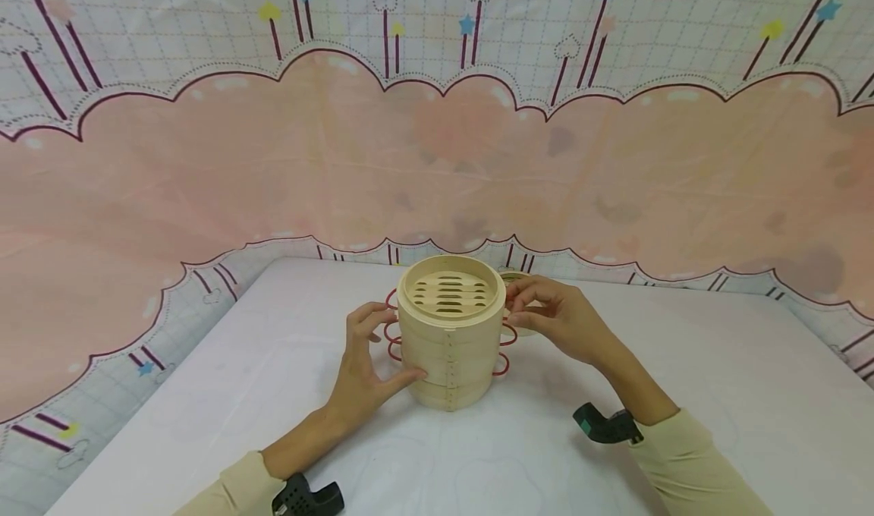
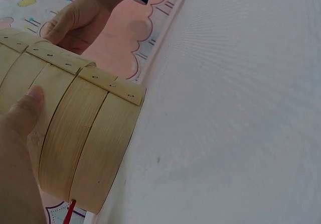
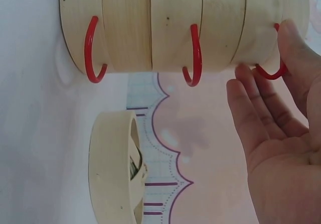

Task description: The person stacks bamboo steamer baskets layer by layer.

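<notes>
A stack of round bamboo steamer baskets (image 1: 451, 360) stands upright on the white table, its slotted top tier facing up. Red loop handles (image 3: 195, 58) stick out from its sides. My left hand (image 1: 362, 372) holds the stack from the left, thumb on the front wall and fingers by the left handles. At the upper right, my right hand (image 1: 556, 320) pinches the top tier's red handle (image 3: 271, 74); the thumb rests against it, and the other fingers lie below the rim. In the left wrist view the left thumb (image 2: 27, 106) lies on a middle tier.
Behind the stack to the right, a separate low round bamboo piece (image 3: 110, 166), perhaps the lid, lies on the table. The white tabletop (image 1: 307, 296) reaches back to a patterned cloth backdrop (image 1: 464, 167). Each wrist wears a dark camera.
</notes>
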Demonstrator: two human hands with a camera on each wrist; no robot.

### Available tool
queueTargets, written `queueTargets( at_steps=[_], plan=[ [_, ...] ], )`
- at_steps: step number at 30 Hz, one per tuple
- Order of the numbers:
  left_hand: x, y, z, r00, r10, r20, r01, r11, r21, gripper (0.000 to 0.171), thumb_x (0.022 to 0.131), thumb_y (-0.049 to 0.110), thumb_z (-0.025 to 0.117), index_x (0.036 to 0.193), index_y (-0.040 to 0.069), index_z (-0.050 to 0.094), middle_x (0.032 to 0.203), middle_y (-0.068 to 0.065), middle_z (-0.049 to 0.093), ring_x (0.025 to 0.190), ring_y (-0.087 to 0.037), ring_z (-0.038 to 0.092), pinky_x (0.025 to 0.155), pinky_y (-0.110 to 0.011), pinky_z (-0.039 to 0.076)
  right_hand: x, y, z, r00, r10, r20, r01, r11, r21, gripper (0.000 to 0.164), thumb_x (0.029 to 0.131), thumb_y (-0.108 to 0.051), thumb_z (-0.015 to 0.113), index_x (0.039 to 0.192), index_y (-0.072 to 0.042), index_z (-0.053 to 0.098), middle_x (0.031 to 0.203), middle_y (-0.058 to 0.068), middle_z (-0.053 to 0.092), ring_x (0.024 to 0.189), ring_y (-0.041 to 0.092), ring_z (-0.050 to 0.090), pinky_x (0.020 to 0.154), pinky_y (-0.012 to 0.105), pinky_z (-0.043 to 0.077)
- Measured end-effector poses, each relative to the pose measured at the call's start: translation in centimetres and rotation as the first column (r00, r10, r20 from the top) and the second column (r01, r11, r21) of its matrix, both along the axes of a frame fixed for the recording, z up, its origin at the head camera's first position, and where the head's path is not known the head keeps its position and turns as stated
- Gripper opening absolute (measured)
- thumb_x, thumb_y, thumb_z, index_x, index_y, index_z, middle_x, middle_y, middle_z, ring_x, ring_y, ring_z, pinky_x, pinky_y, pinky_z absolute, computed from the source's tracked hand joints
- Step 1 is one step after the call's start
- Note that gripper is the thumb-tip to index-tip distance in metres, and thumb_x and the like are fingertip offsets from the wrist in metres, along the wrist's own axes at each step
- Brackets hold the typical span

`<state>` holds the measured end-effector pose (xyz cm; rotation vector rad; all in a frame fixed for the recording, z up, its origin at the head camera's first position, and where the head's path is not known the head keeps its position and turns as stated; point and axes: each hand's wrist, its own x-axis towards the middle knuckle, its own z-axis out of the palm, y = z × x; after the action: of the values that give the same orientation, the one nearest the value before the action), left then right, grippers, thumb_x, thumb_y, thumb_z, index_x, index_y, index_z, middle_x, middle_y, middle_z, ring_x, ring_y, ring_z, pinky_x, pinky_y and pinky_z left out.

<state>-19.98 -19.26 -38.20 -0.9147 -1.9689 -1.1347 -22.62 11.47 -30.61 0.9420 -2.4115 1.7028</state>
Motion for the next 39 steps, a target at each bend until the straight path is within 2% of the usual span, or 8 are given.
queueTargets(
  at_steps=[6,10,19,31,37,39],
  plan=[
    [-0.01,-0.09,-0.07,1.000,-0.009,-0.008,0.009,1.000,0.004,0.083,0.076,0.051,0.074,0.131,0.002,0.036,0.134,-0.022,0.035,0.121,-0.027,0.040,0.075,-0.039,0.037,0.06,0.05,0.00,1.000,0.011,-0.010,-0.011,1.000,0.001,0.014,0.083,-0.012,0.073,0.085,-0.002,0.064,0.115,0.009,0.061,0.126,0.022,0.044,0.086,0.032,0.052],
    [-0.06,-0.17,-0.13,1.000,-0.010,-0.014,0.010,1.000,0.001,0.084,0.076,0.052,0.074,0.131,0.001,0.036,0.136,-0.022,0.035,0.123,-0.029,0.039,0.076,-0.039,0.037,0.00,0.10,-0.08,1.000,0.012,-0.026,-0.012,1.000,0.006,0.010,0.084,-0.009,0.072,0.086,-0.004,0.063,0.116,0.008,0.061,0.126,0.022,0.045,0.086,0.032,0.052],
    [0.22,-0.36,0.09,0.999,-0.013,0.031,0.014,1.000,-0.003,0.080,0.077,0.051,0.074,0.132,0.005,0.037,0.144,-0.019,0.032,0.125,-0.027,0.039,0.076,-0.039,0.037,-0.01,0.16,-0.26,0.999,0.006,-0.033,-0.005,1.000,0.020,0.009,0.084,-0.005,0.071,0.087,-0.007,0.063,0.116,0.007,0.062,0.127,0.021,0.044,0.086,0.032,0.052],
    [0.15,-0.55,0.15,0.998,-0.042,0.044,0.042,0.999,-0.002,0.081,0.078,0.051,0.073,0.134,0.005,0.037,0.147,-0.023,0.031,0.120,-0.024,0.044,0.075,-0.040,0.036,0.08,0.29,-0.47,0.999,0.022,-0.042,-0.021,1.000,0.010,0.009,0.084,-0.003,0.071,0.087,-0.008,0.064,0.116,0.008,0.062,0.126,0.023,0.045,0.088,0.032,0.051],
    [0.17,-0.56,0.24,0.995,-0.088,0.039,0.087,0.996,0.019,0.083,0.079,0.047,0.074,0.133,-0.001,0.035,0.144,-0.029,0.031,0.116,-0.033,0.044,0.074,-0.042,0.036,0.10,0.50,-0.50,0.999,0.032,-0.028,-0.031,0.999,0.022,0.006,0.086,-0.007,0.070,0.089,-0.011,0.066,0.118,0.006,0.062,0.128,0.022,0.044,0.091,0.033,0.050],
    [0.24,-0.61,0.31,0.994,-0.094,0.050,0.094,0.995,0.016,0.084,0.079,0.047,0.073,0.134,-0.002,0.034,0.145,-0.028,0.029,0.120,-0.035,0.041,0.080,-0.041,0.037,0.12,0.56,-0.47,0.999,0.032,-0.023,-0.032,0.999,0.022,0.006,0.088,-0.008,0.069,0.090,-0.011,0.066,0.120,0.006,0.062,0.128,0.021,0.044,0.092,0.033,0.049]
  ],
)
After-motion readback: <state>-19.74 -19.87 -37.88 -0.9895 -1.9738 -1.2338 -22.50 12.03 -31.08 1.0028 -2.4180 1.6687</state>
